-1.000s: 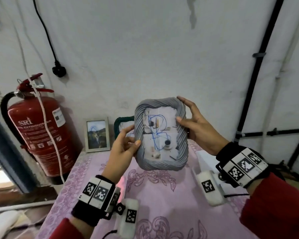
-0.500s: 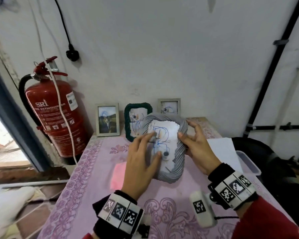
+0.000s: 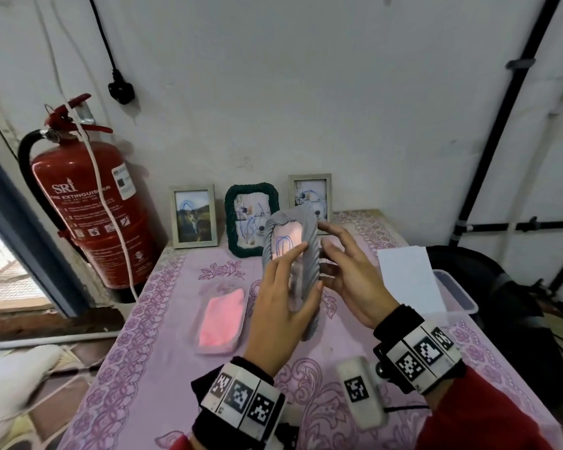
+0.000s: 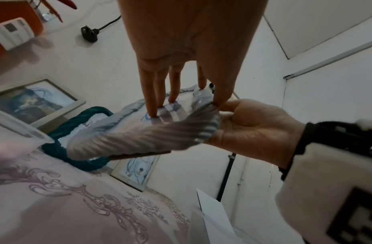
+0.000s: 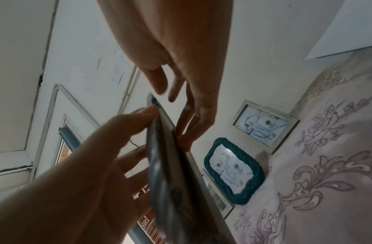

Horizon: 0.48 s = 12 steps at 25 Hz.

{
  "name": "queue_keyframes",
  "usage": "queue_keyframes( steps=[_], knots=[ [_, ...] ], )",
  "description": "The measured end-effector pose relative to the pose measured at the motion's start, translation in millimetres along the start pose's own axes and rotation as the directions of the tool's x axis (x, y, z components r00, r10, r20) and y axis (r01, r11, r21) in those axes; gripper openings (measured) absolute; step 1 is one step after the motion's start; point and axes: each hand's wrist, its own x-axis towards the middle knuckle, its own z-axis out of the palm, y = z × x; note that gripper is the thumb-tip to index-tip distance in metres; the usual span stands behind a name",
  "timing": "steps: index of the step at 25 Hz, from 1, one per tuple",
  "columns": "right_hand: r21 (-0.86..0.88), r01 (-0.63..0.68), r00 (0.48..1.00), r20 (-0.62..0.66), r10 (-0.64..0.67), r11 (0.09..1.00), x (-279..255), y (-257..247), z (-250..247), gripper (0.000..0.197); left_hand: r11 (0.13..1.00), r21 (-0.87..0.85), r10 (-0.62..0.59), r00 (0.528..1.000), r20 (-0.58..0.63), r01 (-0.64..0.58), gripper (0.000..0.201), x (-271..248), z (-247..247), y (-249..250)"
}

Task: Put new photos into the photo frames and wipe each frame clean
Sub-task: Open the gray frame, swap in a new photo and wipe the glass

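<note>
At the centre of the head view, a grey rope-edged photo frame [image 3: 301, 254] is held above the pink patterned tablecloth [image 3: 163, 368], turned nearly edge-on so only a narrow strip of its scribbled photo shows. The left hand [image 3: 278, 306] lies against the front, straight fingers pressed on the glass and thumb at the frame's lower edge; it hides most of the picture. The right hand [image 3: 351, 277] is behind the frame, fingers spread; in the right wrist view its fingertips [image 5: 186, 143] seem to touch the backing, though blur makes the contact hard to judge.

Against the wall in the upper middle stand a pale wooden frame [image 3: 194, 216], a dark green rope frame [image 3: 231, 222] partly hidden by the grey one, and another pale frame [image 3: 309, 196] with its lower part covered. A pink cloth [image 3: 221, 319] lies flat left of the hands. A red fire extinguisher [image 3: 88, 206] stands at the left, and white paper [image 3: 410, 277] leans over a clear plastic box [image 3: 459, 293] at the right.
</note>
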Motion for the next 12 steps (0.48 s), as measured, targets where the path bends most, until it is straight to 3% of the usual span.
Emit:
queue_keyframes(
  steps=[7, 12],
  knots=[
    [-0.140, 0.072, 0.997, -0.014, -0.075, 0.988, -2, 13, 7, 0.033, 0.919, -0.386, -0.102, 0.994, -0.044, 0.077, 0.051, -5, -5, -3],
    [-0.433, 0.087, 0.976, -0.144, -0.165, 0.897, -2, 27, 1, 0.046, 0.816, -0.570, -0.158, 0.985, -0.063, 0.094, 0.040, -10, -11, -7]
  ],
)
